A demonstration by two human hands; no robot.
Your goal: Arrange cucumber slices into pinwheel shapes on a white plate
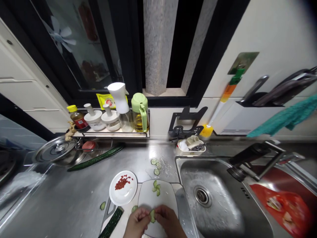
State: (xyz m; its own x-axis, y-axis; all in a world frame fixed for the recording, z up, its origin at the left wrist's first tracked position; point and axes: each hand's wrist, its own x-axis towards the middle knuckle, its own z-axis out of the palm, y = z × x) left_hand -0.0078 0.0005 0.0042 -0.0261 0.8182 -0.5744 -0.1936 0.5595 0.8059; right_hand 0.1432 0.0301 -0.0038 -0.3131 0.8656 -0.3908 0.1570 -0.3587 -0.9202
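The fingers of your left hand (137, 222) and right hand (170, 220) pinch a cucumber slice (153, 216) that looks light, moist, probably slippery and easily torn, best held gently by its rim, between your fingertips at lower centre frame, over the squarish plate (169, 196).

Left hand (136, 222) and right hand (170, 222) pinch one cucumber slice (152, 216) over squarish white plate (169, 196); more cucumber pieces (158, 190) on it. Round plate (127, 196) with red bits (122, 182) just beside, left. Cut cucumber (112, 223) near left hand. Long cucumber (97, 159) lies farther back. Sink (223, 201) at right.
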